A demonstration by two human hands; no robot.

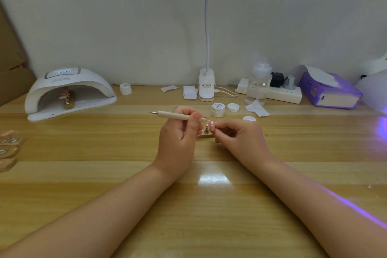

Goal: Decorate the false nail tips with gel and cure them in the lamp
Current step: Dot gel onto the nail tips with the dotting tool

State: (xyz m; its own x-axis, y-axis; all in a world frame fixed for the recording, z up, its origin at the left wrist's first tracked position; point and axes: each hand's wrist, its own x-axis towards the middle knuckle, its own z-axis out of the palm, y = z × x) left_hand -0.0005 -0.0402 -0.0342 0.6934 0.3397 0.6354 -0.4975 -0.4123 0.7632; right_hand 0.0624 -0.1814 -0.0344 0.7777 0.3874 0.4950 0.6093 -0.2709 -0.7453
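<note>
Both forearms flat-ish on the wooden table [104, 148], hands meeting mid-table. Left hand [178, 132] curled round a wooden dotting pen [178, 115], held roughly level w/ the metal tip pointing left, other end right by the nail tip. Right hand [236, 132] pinching a pink nail tip [212, 125] w/ white dots, thumb & fingers closed on it. Just below, between the two hands, a small metal stand [206, 131] on a wooden base [206, 136], upright; can't tell if the nail tip is touching the stand or just held over it.

Back left: white curing lamp [69, 92], display lit, w/ a wooden holder carrying pink nail tips [67, 97] inside the opening. Small white gel pot [125, 89] just right of the lamp, lid on. Another gel pot [218, 109] behind the hands, a loose white lid [233, 107] beside it, and a third pot [249, 119] just past the right hand, contents hard to make out.

Far left edge: more wooden holders [8, 151] w/ nail tips, blurry. Clip desk lamp [207, 87] at the back centre, neck going up to a lit head. White wipes [190, 92] left of it, pump bottle [259, 84] & power strip [278, 93] to the right, purple tissue box [329, 92] far right
</note>
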